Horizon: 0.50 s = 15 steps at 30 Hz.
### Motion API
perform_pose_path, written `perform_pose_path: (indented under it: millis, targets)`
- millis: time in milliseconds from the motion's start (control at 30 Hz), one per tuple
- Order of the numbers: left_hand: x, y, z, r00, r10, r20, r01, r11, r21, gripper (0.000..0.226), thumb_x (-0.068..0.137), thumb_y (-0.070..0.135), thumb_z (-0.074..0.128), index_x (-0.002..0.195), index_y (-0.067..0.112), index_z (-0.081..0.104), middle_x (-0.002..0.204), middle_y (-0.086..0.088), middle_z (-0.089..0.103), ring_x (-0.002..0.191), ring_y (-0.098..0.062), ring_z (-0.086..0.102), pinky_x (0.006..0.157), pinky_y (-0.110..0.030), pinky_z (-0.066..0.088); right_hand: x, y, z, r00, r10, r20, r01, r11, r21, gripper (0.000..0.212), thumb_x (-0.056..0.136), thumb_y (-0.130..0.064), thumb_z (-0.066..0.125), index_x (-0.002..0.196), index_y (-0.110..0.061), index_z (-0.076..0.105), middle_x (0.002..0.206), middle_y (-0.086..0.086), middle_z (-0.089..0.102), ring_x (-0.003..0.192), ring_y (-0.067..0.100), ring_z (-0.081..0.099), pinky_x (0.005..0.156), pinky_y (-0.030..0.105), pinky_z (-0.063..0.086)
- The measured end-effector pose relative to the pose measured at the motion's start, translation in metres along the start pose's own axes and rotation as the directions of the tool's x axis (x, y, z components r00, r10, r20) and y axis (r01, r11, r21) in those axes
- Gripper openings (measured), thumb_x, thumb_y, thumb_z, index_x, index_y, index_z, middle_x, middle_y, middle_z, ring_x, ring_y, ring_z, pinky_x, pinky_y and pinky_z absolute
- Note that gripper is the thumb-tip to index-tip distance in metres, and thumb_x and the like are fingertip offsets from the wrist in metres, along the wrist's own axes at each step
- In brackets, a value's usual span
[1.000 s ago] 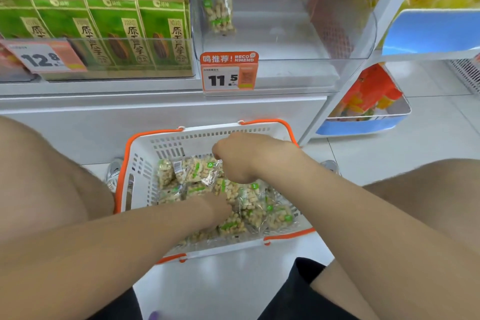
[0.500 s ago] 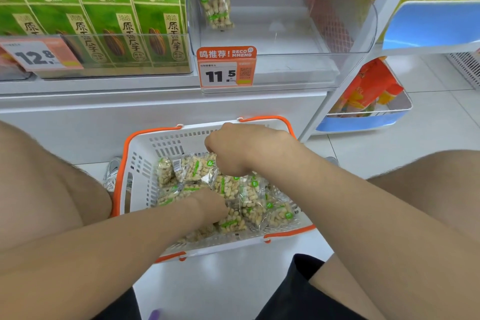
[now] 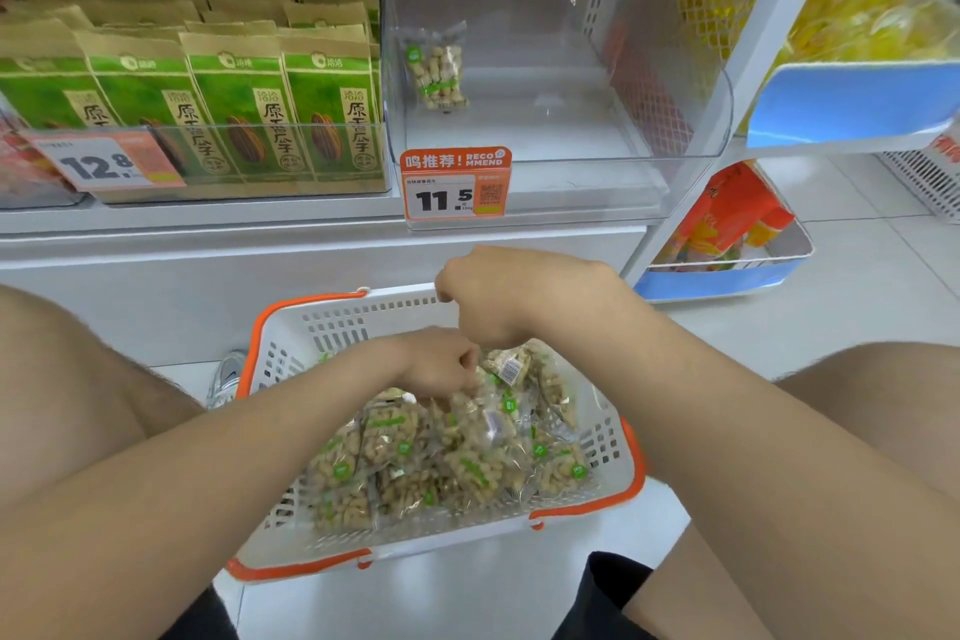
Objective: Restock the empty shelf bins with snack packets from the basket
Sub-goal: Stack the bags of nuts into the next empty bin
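Observation:
A white basket with an orange rim (image 3: 291, 359) sits on the floor between my knees, holding several clear packets of peanuts (image 3: 441, 463). My left hand (image 3: 441, 369) is down among the packets with its fingers curled round some of them. Just above the basket's far rim, my right hand (image 3: 498, 296) grips a bunch of packets (image 3: 511, 369) that hang below its fist. On the shelf above stands a clear plastic bin (image 3: 649, 130) with a single peanut packet (image 3: 436, 68) leaning at its back left.
Green and brown seed bags (image 3: 249, 120) fill the bin to the left. An orange price tag reading 11.5 (image 3: 454, 185) hangs on the shelf edge. Blue trays of yellow and orange packets (image 3: 727, 234) stand to the right. A shoe (image 3: 228, 374) shows left of the basket.
My right hand has risen to the basket's far rim with packets hanging from it. My left hand has shifted farther back among the packets. The view has tilted up a little.

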<state>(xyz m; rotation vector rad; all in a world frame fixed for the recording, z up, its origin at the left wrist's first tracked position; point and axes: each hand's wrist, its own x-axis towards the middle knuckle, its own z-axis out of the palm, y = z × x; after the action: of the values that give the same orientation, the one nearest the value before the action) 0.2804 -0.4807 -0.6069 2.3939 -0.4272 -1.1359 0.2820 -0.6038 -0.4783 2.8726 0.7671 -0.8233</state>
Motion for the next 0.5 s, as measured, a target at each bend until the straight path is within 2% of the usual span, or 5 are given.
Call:
perform_pose_path:
  millis: [100,200,267,367,500]
  targets:
    - [-0.011,0.017,-0.020,0.982,0.008,-0.190,-0.063,0.957,-0.282,0.025,0.101,0.027,0.055,0.114,0.008,0.065,0.114,-0.006,0.073,0.086,-0.017,0.074,0.086,-0.045,0.059,-0.004,0.014,-0.009,0.998,0.054,-0.023,-0.054,0.999,-0.004,0.037,0.096,-0.022,0.052,0.130,-0.015,0.063,0.124,0.009,0.067,0.109,0.031,0.067,0.092,0.048,0.058]
    - [-0.028,0.029,-0.036,0.909,-0.078,-0.409,-0.136,0.874,-0.467,0.032,0.087,0.033,0.047,0.098,0.015,0.070,0.102,-0.004,0.074,0.097,-0.029,0.069,0.089,-0.047,0.055,-0.015,0.030,-0.023,0.999,0.044,-0.013,-0.044,0.999,0.026,0.040,0.094,-0.032,0.057,0.130,-0.015,0.064,0.121,0.006,0.070,0.107,0.028,0.068,0.093,0.045,0.059]
    - [-0.039,0.037,-0.044,0.855,-0.157,-0.495,-0.186,0.797,-0.574,0.032,0.088,0.037,0.042,0.087,0.016,0.066,0.088,-0.005,0.071,0.088,-0.030,0.065,0.082,-0.045,0.054,-0.023,0.037,-0.032,1.000,0.000,-0.014,0.002,0.993,0.120,0.050,0.093,-0.039,0.064,0.138,-0.019,0.059,0.120,0.000,0.068,0.104,0.021,0.066,0.093,0.038,0.057]
    - [-0.056,0.048,-0.056,0.825,-0.256,-0.504,-0.230,0.663,-0.712,0.036,0.104,0.036,0.040,0.103,0.014,0.068,0.084,-0.011,0.074,0.072,-0.024,0.070,0.077,-0.045,0.062,-0.029,0.040,-0.038,0.990,-0.043,-0.132,0.074,0.969,0.237,0.069,0.081,-0.044,0.078,0.145,-0.034,0.053,0.116,-0.008,0.067,0.098,0.011,0.062,0.086,0.032,0.056]
    - [-0.082,0.064,-0.077,0.779,-0.269,-0.566,-0.284,0.653,-0.702,0.050,0.107,0.048,0.037,0.106,0.009,0.069,0.076,-0.010,0.074,0.058,-0.022,0.069,0.054,-0.034,0.061,-0.025,0.042,-0.043,0.915,0.051,-0.400,0.114,0.918,0.379,0.058,0.084,-0.039,0.083,0.133,-0.027,0.054,0.103,-0.008,0.062,0.090,0.009,0.055,0.068,0.025,0.043]
